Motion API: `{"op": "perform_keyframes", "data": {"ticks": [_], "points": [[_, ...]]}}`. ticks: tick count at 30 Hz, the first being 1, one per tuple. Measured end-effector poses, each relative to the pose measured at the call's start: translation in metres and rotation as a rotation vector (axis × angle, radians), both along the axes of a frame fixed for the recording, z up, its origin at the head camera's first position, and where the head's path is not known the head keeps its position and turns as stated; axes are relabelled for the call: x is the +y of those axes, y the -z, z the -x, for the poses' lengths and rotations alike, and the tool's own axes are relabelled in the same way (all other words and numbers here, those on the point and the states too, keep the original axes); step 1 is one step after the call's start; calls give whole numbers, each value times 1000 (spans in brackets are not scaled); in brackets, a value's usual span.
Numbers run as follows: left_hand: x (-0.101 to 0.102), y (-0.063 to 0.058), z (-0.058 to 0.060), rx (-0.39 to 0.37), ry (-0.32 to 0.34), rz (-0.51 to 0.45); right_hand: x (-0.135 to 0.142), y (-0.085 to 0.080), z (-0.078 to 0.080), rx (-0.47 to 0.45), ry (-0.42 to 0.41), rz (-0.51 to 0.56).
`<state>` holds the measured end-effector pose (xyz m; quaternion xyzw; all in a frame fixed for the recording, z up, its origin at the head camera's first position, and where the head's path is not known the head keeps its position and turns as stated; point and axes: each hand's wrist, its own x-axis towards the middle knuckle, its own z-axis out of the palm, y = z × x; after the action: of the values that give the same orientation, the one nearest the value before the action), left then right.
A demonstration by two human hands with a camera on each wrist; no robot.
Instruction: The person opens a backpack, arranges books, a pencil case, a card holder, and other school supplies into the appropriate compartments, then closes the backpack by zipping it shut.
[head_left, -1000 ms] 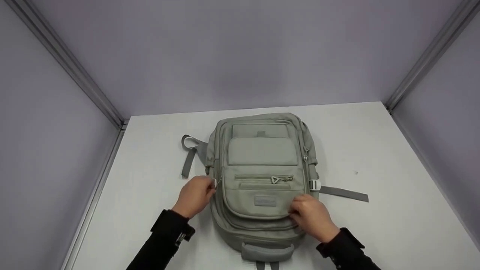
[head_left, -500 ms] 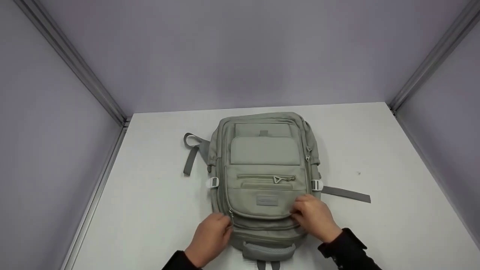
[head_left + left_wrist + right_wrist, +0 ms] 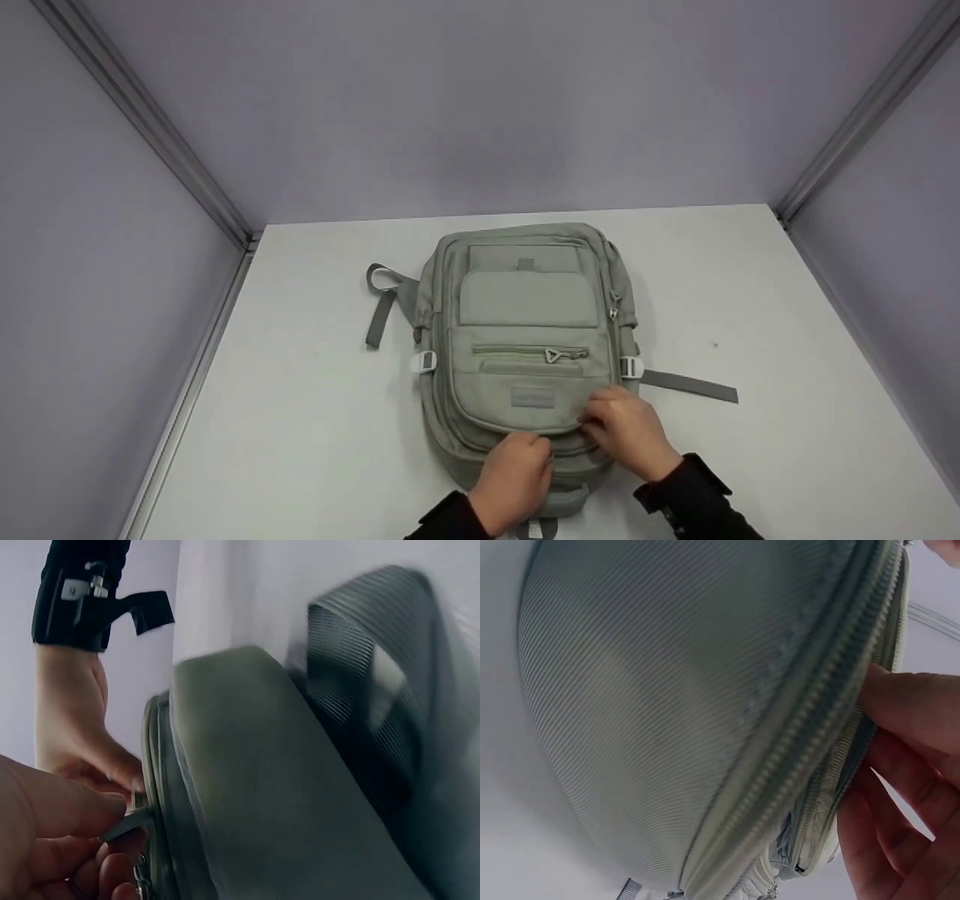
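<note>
A sage-green backpack point(image 3: 529, 300) lies front up, its top handle point(image 3: 568, 501) toward the near side. My left hand point(image 3: 514, 476) is at the lower middle of the bag, close over the curved front zip. Seen from the left wrist, its thumb and fingers pinch a zipper pull point(image 3: 129, 824) on the bag's edge. At the lower right corner of the front pocket, my right hand point(image 3: 628, 433) holds the bag's edge. In the right wrist view its thumb lies against the zip edge point(image 3: 859, 701), with the fingers on the other side.
The backpack lies on a white table point(image 3: 315, 405) with walls behind and at both sides. Loose grey straps reach out left point(image 3: 381, 319) and right point(image 3: 690, 385). White buckles point(image 3: 424, 362) sit at the bag's sides.
My left hand has drawn the zipper pull from the bag's left side down and round to the bottom middle. The right hand has kept its hold at the lower right corner.
</note>
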<state>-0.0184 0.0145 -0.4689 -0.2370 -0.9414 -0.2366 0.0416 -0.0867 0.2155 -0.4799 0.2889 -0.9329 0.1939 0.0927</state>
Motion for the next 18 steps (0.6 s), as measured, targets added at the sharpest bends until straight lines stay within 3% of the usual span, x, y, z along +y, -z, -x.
{"op": "perform_keyframes", "data": {"ticks": [5, 9, 13, 16, 18], "points": [[5, 1, 4, -4, 46, 17, 0, 1, -2, 15, -6, 18], [-7, 3, 4, 0, 51, -5, 0, 0, -7, 67, -21, 59], [-26, 6, 7, 141, -9, -32, -6, -4, -20, 118, -22, 109], [-38, 8, 12, 270, -72, -17, -15, -7, -33, 84, -13, 91], [-42, 9, 15, 314, -85, 6, -22, -7, -41, 33, -7, 41]]}}
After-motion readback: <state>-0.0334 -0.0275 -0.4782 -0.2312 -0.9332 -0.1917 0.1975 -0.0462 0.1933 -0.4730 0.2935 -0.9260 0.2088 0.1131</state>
